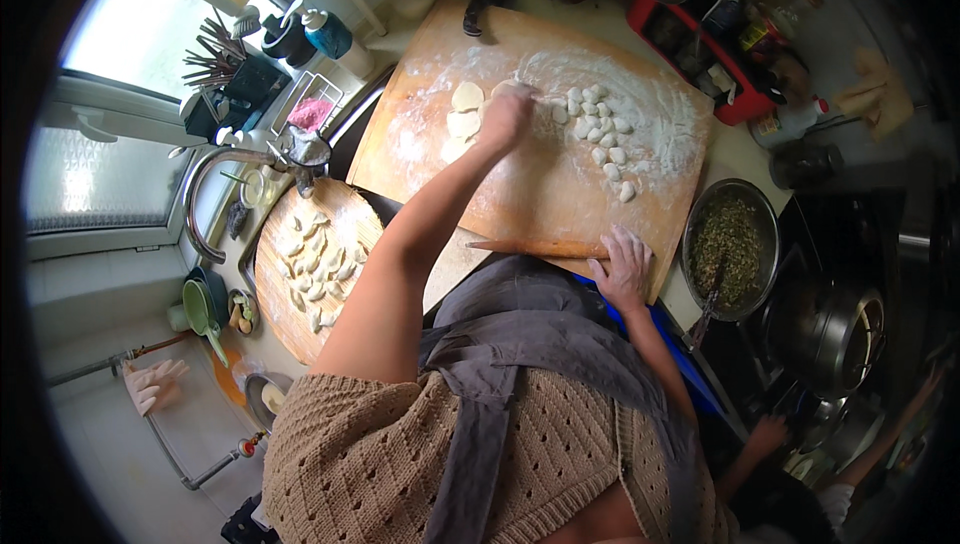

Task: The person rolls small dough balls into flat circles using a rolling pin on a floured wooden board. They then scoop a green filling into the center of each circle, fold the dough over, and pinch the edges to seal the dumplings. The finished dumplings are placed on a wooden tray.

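A wooden board [540, 191] dusted with flour lies before me. Over its far middle, my left hand [508, 116] is blurred, its fingers curled down beside a round dough wrapper [502, 86]; whether it pinches anything is hidden. More flat wrappers [463, 124] lie just left of that hand, partly overlapping. To its right, several small dough pieces [592, 113] are scattered in flour. Along the board's near edge rests a tapered wooden rolling pin [536, 247]. My right hand [626, 266] lies over the pin's right end, which passes between thumb and fingers.
Left, a round tray [274, 304] of folded dumplings [319, 266] stands under a curved faucet [199, 191]. At right are a metal bowl [772, 259] of chopped green filling [724, 244], a pot [825, 334] and a red caddy [739, 105]. Another person's hand [769, 431] shows lower right.
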Demonstrator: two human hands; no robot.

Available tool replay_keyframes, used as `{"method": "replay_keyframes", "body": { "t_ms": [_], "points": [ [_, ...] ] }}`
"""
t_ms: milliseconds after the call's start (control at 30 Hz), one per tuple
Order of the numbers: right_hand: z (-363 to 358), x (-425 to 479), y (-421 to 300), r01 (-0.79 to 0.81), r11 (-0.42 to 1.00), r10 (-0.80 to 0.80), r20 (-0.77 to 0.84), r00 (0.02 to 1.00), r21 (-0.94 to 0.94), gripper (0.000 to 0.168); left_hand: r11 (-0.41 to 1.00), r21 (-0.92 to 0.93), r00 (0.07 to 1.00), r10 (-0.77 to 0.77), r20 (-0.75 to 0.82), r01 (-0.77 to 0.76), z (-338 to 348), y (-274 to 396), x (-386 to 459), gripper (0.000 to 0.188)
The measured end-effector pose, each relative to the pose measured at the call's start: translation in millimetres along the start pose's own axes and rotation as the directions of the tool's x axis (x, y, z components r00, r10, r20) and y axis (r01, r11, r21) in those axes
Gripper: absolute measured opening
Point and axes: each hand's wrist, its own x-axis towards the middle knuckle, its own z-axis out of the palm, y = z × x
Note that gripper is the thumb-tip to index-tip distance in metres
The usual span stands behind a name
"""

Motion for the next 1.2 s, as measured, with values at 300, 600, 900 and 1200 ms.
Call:
{"method": "replay_keyframes", "body": {
  "t_ms": [300,600,900,1200],
  "points": [
    [-1,1,1,-0.014,0.999,0.014,-0.004,1.0,0.039,0.042,0.916,0.077,0.912,0.38,0.154,-0.394,42,25,-60,0.029],
    [-5,17,6,-0.088,0.992,0.089,-0.004,0.996,0.091,0.04,0.975,-0.155,0.938,0.199,0.284,-0.16,0,87,-120,0.041],
    [9,73,12,-0.178,0.981,0.175,-0.042,0.984,-0.083,0.074,0.964,0.188,0.967,0.147,0.208,-0.187,30,52,-75,0.051],
    [13,50,9,-0.126,0.989,0.125,-0.015,0.992,-0.078,0.071,0.87,-0.229,0.782,0.493,0.382,-0.437,17,56,-83,0.038]
  ]
}}
